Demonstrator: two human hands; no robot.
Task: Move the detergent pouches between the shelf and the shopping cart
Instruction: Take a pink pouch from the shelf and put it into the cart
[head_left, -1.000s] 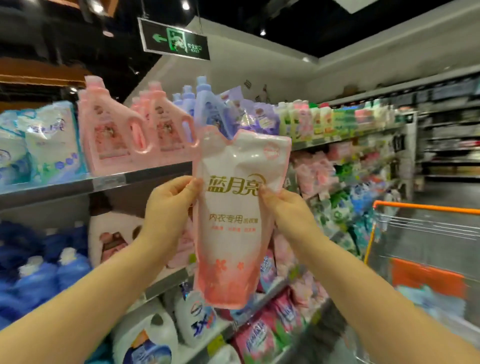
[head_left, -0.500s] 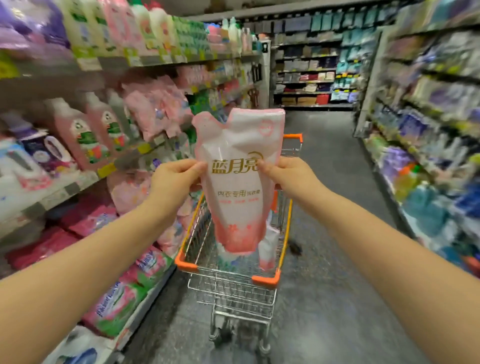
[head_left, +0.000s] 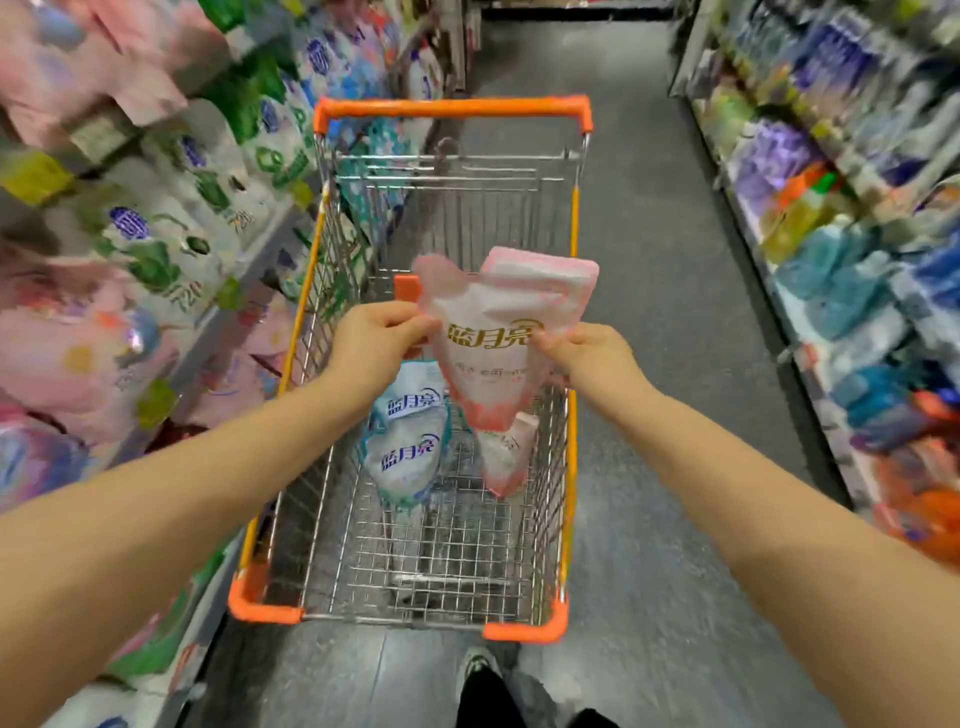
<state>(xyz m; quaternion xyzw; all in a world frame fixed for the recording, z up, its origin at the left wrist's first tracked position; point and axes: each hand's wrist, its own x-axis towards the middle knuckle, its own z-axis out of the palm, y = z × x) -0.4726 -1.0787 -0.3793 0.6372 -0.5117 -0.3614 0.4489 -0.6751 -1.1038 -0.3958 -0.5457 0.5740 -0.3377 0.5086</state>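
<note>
At the bottom of the frame, a dark shoe (head_left: 480, 675) is standing behind a wire shopping cart (head_left: 571, 467) with orange trim. At centre, the left hand (head_left: 374, 348) and right hand (head_left: 597, 358) are each pinching an edge of a pink-and-white detergent pouch (head_left: 493, 343), hanging over the basket. Below it, two blue-lettered pouches (head_left: 408, 447) and a pink pouch (head_left: 506, 457) are lying inside. Blurred shelves (head_left: 156, 208) are lining both sides.
</note>
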